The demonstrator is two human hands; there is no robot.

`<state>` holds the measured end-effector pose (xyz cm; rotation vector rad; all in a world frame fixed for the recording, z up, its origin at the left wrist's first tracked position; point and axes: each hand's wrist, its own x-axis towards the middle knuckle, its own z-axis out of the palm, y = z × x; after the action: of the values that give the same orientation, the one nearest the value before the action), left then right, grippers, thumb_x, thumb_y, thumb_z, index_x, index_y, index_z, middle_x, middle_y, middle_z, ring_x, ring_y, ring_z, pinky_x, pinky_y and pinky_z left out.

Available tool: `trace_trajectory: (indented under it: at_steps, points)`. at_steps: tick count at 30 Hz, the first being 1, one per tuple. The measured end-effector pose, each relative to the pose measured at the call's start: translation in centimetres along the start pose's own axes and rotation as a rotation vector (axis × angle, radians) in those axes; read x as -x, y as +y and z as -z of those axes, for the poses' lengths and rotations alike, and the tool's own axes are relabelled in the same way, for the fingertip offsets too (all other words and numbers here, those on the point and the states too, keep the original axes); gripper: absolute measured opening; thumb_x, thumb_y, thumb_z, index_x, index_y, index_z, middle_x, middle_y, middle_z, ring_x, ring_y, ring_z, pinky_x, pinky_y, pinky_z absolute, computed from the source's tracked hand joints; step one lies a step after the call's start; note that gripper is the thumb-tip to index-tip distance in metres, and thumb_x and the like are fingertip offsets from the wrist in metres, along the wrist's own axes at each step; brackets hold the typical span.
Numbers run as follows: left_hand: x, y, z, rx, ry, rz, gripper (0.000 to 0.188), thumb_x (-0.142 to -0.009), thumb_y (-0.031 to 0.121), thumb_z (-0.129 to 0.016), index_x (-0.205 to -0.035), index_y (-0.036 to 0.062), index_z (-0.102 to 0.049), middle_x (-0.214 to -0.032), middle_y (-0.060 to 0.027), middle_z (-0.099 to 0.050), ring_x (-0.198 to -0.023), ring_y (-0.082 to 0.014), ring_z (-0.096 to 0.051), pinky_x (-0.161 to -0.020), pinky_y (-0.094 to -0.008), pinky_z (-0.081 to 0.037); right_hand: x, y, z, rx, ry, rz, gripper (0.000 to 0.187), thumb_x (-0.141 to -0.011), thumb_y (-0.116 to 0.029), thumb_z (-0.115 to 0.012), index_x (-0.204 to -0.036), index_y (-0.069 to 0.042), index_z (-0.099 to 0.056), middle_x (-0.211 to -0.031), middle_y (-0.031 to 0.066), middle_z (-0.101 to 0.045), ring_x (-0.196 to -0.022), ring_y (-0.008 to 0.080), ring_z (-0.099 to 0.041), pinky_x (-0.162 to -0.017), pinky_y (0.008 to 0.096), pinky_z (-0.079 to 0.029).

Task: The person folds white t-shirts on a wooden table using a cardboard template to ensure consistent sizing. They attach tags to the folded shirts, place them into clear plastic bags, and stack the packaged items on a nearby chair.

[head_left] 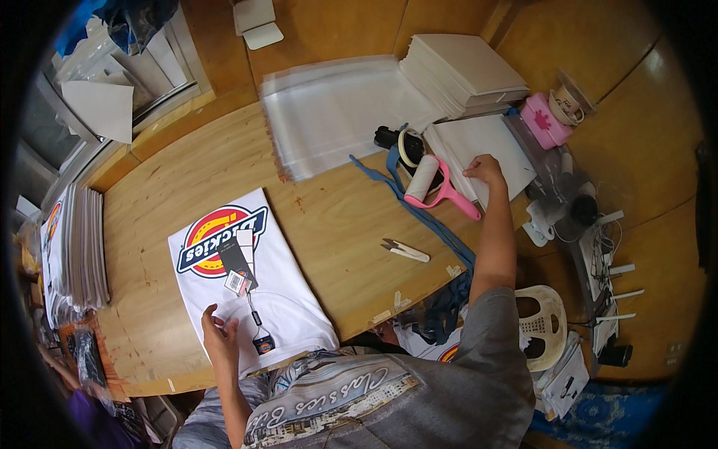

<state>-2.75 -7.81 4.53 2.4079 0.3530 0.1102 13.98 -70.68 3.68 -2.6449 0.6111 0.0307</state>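
Note:
A folded white T-shirt [288,303] with a round red, yellow and blue logo lies on the wooden table [336,217] in front of me. Dark hang tags [241,269] on a cord rest on it. My left hand [218,331] lies flat on the shirt's near edge, fingers spread. My right hand [485,170] reaches far right and presses on a sheet of the white paper [486,146] beside a pink-handled lint roller [430,183].
A stack of clear plastic bags [329,112] lies at the back, a pile of white card sheets [464,75] behind the paper. Small white snips [404,249] lie mid-table. A stack of folded shirts [75,247] stands at left. Tape roll [407,146], blue strap [419,209], pink box [544,120].

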Motion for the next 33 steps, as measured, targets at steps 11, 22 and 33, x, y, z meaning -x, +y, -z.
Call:
trace_trajectory:
  at_steps: [11,22,33]
  points:
    - [-2.7,0.1,-1.5,-0.066,0.096,-0.041,0.056,-0.067,0.014,-0.069,-0.114,0.0007,-0.040,-0.083,-0.0142,-0.047,-0.071,-0.0250,-0.049,-0.059,-0.0320,-0.043,0.9,-0.8,-0.2,-0.009,0.015,-0.010,0.026,-0.052,-0.019,-0.079,-0.065,-0.003,-0.061,-0.062,0.0057,-0.059,-0.058,0.0145,-0.054,-0.056,0.0267,-0.044]
    - [-6.2,1.9,-5.0,-0.174,0.119,-0.222,0.066,-0.062,0.018,-0.071,-0.117,0.0002,-0.037,-0.097,-0.0166,-0.049,-0.088,-0.0307,-0.048,-0.077,-0.0360,-0.039,0.3,0.5,-0.2,-0.131,0.014,-0.017,0.025,-0.055,-0.014,-0.078,-0.067,0.000,-0.061,-0.063,0.0061,-0.059,-0.057,0.0131,-0.053,-0.055,0.0254,-0.043]
    - [-6.6,3.5,-4.9,0.033,0.083,-0.073,0.072,-0.055,-0.001,-0.072,-0.117,0.0056,-0.036,-0.112,-0.0193,-0.036,-0.083,-0.0341,-0.052,-0.072,-0.0373,-0.046,0.7,0.1,-0.3,-0.121,0.030,-0.016,0.029,-0.052,-0.020,-0.079,-0.064,-0.001,-0.061,-0.062,0.0063,-0.060,-0.056,0.0143,-0.054,-0.054,0.0267,-0.043]
